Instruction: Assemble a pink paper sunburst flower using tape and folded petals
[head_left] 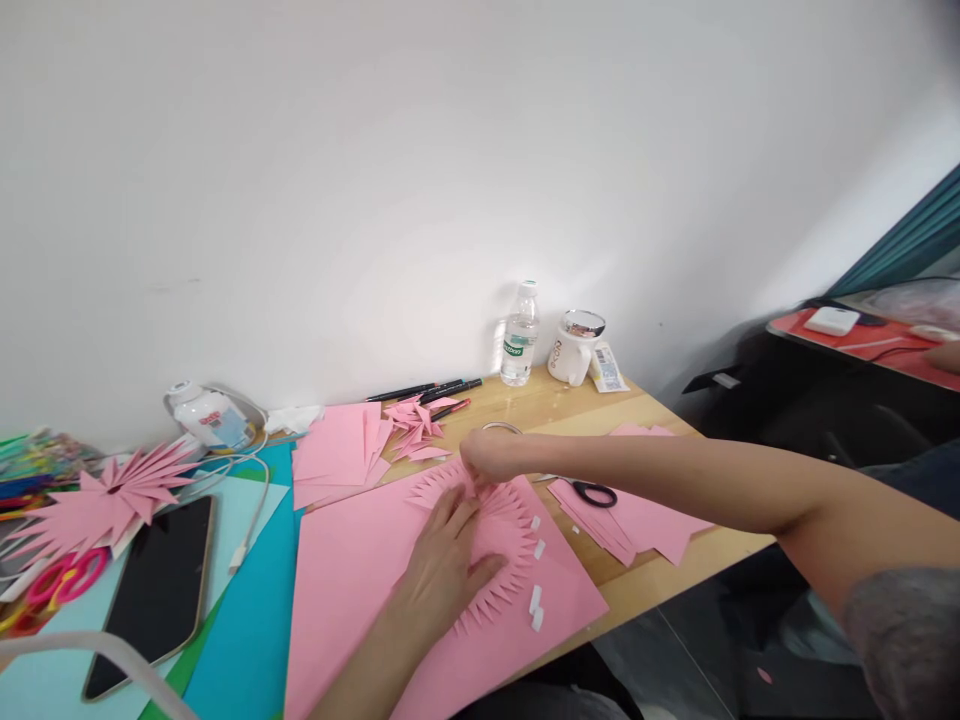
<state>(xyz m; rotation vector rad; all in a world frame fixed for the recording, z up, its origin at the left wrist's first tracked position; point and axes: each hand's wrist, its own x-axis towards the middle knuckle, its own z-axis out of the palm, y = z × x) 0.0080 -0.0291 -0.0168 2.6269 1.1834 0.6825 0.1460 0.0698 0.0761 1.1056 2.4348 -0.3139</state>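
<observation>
My left hand [444, 562] lies flat, fingers spread, on a pink spiked paper fan [501, 540] that rests on a large pink sheet [352, 590]. My right hand [484, 455] reaches across from the right and pinches the fan's upper edge with closed fingers. Small white tape pieces [536, 598] sit on the sheet along the fan's right side. Black-handled scissors [592, 492] lie just beyond my right forearm.
Pink paper stacks [337, 455] and cut triangles [414, 425], pens [442, 390], a water bottle [519, 335] and a mug [574, 350] stand near the wall. On the left are a phone [154, 590], another pink fan [112, 495], pink scissors [64, 578], a cable [251, 520].
</observation>
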